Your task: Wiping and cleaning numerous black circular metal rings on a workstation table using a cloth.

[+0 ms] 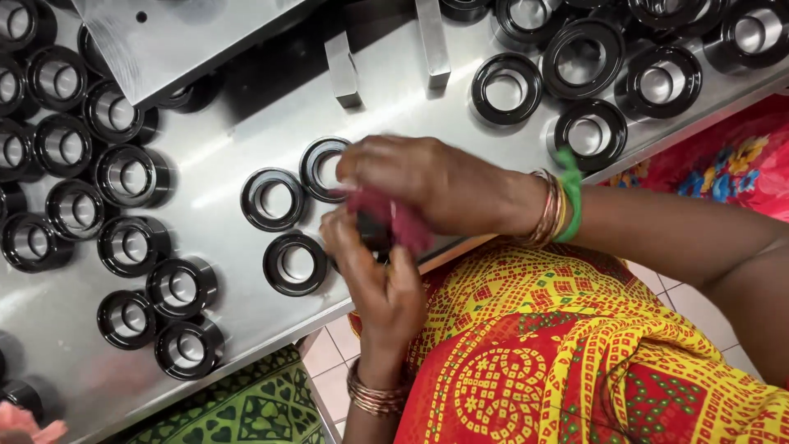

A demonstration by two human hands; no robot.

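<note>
the person's left hand [374,275] comes up from six o'clock with bangles at the wrist, and the right hand [427,182] reaches in from three o'clock, its wrist ringed with bangles and a green band. both meet near the front edge of the shiny metal surface [222,168]. between them sits a dark red cloth [407,224], bunched and blurred, wrapped round a small black part [374,234] of which only a sliver shows. the left fingers curl closed under the cloth and the part; the right fingers fold down over the top of the same bundle, pressing on the cloth. how tightly either pinches, i cannot tell through the blur.

just at nine o'clock of the hands lie three black rings [274,200] flat on the surface, one of them partly tucked behind the right hand. further toward nine o'clock a crowd of black sleeves [131,175] stands in loose rows, and another group of black rings [590,62] sits at one o'clock. two upright metal blocks [343,70] stand at twelve o'clock, beside a slanted metal plate [177,37]. the person's red and yellow patterned garment [567,353] fills five o'clock.
</note>
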